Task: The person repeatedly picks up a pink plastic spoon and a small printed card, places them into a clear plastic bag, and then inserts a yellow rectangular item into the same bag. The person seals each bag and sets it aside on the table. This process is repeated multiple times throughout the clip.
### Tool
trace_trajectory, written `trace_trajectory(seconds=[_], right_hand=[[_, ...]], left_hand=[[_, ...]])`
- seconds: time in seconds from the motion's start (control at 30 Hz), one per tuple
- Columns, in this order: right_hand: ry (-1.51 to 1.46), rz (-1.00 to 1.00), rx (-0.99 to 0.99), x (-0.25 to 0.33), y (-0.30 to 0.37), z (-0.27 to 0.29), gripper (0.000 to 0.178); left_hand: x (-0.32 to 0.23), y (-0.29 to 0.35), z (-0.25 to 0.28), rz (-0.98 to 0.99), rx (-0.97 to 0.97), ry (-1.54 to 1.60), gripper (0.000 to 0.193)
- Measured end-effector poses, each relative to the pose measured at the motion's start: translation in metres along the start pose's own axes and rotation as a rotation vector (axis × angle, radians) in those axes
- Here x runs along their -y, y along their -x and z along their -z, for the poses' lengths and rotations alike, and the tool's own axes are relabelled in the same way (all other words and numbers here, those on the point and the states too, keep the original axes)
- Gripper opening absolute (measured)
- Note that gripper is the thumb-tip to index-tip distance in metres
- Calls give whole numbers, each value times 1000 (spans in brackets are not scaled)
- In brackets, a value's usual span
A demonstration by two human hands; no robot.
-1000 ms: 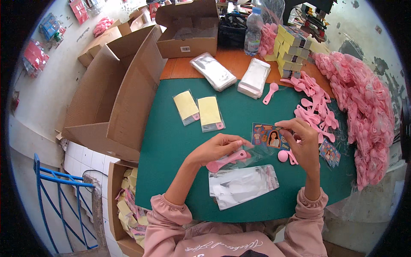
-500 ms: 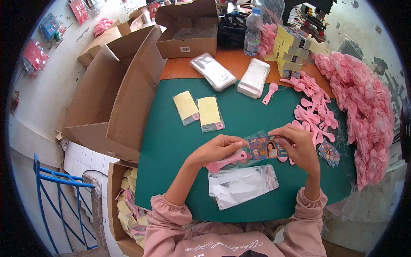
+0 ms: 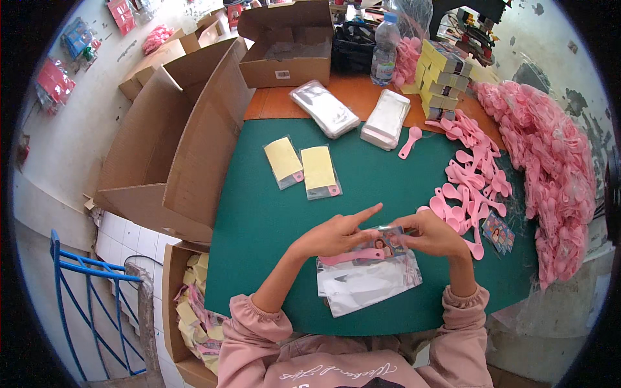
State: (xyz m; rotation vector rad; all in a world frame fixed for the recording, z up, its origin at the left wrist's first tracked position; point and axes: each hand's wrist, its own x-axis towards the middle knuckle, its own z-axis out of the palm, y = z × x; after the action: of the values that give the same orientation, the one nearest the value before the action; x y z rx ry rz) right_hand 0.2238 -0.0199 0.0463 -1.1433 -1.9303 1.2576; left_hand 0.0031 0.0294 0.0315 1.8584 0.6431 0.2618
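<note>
My left hand pinches a clear plastic bag between thumb and fingers, its index finger stretched out. A pink spoon lies below those fingers, with part of its length hidden; whether it is fully inside the bag I cannot tell. My right hand grips the colourful printed card at its right end, where card and bag overlap. Directly beneath both hands, a few flat clear bags rest on the green table mat. Loose pink spoons are heaped to the right, near more printed cards.
Two packed bags with yellow backs lie at centre left. Stacks of clear bags, a bottle and bundled cards stand farther back. Cardboard boxes flank the left; bagged pink spoons pile up at right.
Both hands have come closer together, and the card has moved left and down, lower over the flat bags. The left index finger has stretched out. The spoon now lies more level.
</note>
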Motion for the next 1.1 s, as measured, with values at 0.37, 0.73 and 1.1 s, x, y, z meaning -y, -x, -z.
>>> trace_trajectory(seconds=[0.37,0.73,1.1], right_hand=[[-389,-288,-241,10,-1,8,16],[275,-23,-545,18,-20,-12,20],[590,71,-398,-3,-34,-70,27]], left_hand=[[25,20,35,8,64,508,64],[21,13,-15,108,-114,810,63],[26,13,-5,324,-399,301,32]])
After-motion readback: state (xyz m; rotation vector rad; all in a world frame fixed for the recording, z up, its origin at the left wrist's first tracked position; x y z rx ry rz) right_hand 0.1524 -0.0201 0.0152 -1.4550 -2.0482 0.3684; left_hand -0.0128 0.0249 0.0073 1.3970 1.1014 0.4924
